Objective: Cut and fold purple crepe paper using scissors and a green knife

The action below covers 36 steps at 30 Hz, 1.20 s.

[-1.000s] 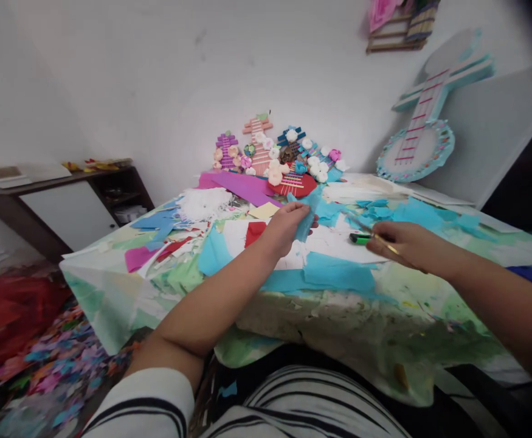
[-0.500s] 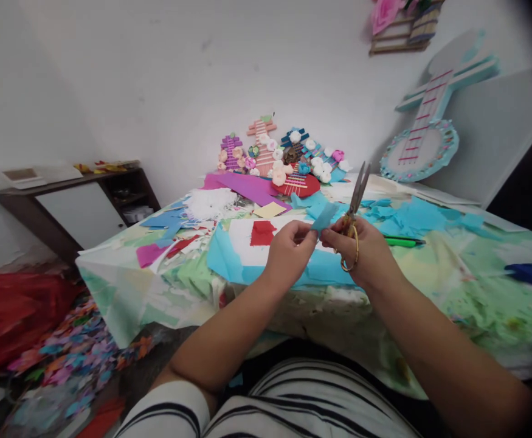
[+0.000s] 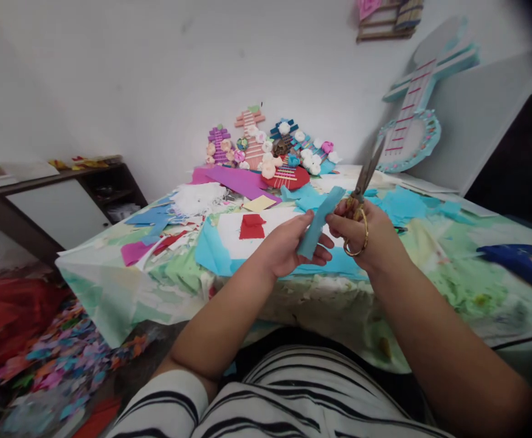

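Observation:
A folded strip of light blue crepe paper (image 3: pixel 317 234) slants between my two hands above the table's front edge. My left hand (image 3: pixel 288 243) holds its lower part loosely, thumb at the strip's edge and fingers loosely extended behind it. In my right hand (image 3: pixel 373 234) is a pair of scissors (image 3: pixel 365 176) with gold-coloured handles, blades pointing up; one handle loop hangs below the fingers. The right thumb and fingertips also touch the strip's right edge. Beneath the hands, a white sheet (image 3: pixel 229 228) lies over light blue paper (image 3: pixel 213 252), with a red paper piece (image 3: pixel 252 226) on top.
Small flower-decorated instrument models (image 3: pixel 252 137) stand at the back, near purple paper (image 3: pixel 236 181) and white shreds (image 3: pixel 199 199). Blue paper scraps (image 3: pixel 397 207) lie right, with a dark blue tool (image 3: pixel 516 261) beyond. A large banjo-like model (image 3: pixel 409 121) leans behind. Colourful scraps (image 3: pixel 60 359) cover the floor left.
The blue strip has turned and now shows more of its length. My left hand has gone from a pinch to a looser hold with fingers extended. The view has shifted right.

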### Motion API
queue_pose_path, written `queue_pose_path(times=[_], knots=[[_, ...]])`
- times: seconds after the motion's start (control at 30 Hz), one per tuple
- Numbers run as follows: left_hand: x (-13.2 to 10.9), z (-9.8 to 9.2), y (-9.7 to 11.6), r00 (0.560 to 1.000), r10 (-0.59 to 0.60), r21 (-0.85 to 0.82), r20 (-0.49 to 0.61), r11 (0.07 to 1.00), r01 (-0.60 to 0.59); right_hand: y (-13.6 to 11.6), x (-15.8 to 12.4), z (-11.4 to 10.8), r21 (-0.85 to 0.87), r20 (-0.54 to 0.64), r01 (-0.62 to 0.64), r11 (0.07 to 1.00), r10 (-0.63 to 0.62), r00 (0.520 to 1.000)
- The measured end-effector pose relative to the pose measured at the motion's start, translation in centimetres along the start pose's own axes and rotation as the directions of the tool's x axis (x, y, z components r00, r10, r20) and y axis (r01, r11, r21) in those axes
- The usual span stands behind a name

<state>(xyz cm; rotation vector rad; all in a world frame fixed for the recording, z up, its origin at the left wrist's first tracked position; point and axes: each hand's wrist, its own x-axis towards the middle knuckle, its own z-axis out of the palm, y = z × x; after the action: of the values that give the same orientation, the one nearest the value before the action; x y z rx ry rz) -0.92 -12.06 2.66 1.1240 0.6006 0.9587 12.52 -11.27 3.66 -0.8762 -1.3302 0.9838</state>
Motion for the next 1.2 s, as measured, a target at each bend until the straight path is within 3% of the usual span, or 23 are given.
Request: queue_pose_path(times=[0.13,0.23,0.37,0.5,0.9,1.2], knots=[[0.0,0.0,-0.3,0.999,-0.002,-0.019,0.041,1.000,0.003,0.2,0.0,-0.9,-0.080,0.057,-0.062,0.995,0.067,0.996],[-0.1,-0.1,-0.5,0.998,0.059,0.101,0.024,0.993,-0.061,-0.1,0.0,-1.3,-0.110,0.108,-0.057,0.992,0.068,0.992],[-0.1,-0.1,-0.9,0.989,0.133,0.241,-0.058,0.964,-0.115,-0.3,-0.2,-1.8,-0.219,0.138,-0.052,0.974,0.083,0.987],[-0.2,0.1,-1.2,0.978,0.156,0.249,-0.138,0.961,-0.118,0.2,-0.3,-2.3,-0.329,0.157,-0.036,0.944,0.092,0.983],[-0.9,-0.5,-2.3,0.965,0.151,0.180,-0.216,0.977,-0.112,0.0,-1.2,-2.0,-0.363,0.152,-0.122,0.924,0.187,0.971],[-0.6,-0.8,-2.5,0.917,0.260,0.189,-0.303,0.959,-0.209,2.0,-0.1,-2.4,-0.329,0.158,-0.077,0.941,0.135,0.978]])
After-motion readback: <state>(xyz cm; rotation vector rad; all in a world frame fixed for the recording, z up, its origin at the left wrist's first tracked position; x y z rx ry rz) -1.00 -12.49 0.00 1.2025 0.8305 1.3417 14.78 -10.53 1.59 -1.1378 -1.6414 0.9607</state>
